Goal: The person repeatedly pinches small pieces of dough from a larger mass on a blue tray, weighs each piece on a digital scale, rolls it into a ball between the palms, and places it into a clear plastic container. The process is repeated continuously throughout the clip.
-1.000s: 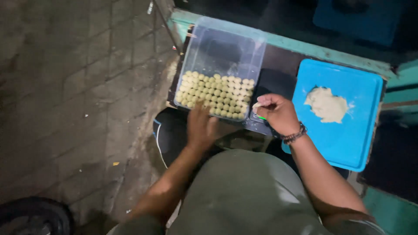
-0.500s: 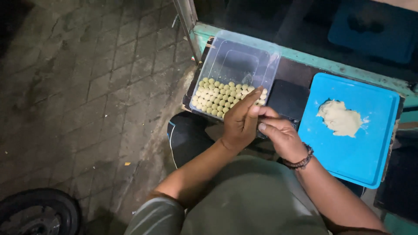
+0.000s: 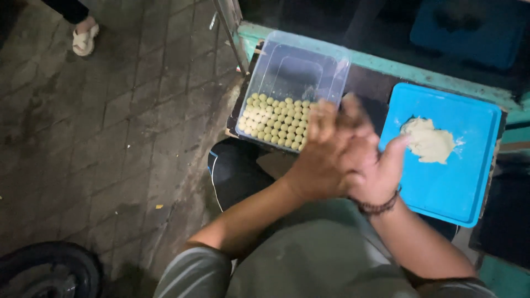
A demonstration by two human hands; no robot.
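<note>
Dim pavement below; left hand (image 3: 326, 160) and right hand (image 3: 372, 168) press palms together, contents unseen, just before the box (image 3: 331, 60) of balls (image 3: 276, 121); a slip could drop dough.

Blue tray (image 3: 441, 187), pale yellow-green dough balls (image 3: 276, 122)

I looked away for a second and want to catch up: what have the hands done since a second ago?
The left hand left the clear tub of pale balls and swung right onto the right hand; the palms are now pressed together, blurred. Whether the small dough piece is between them cannot be seen. Tub, blue tray and dough lump stayed put.
</note>
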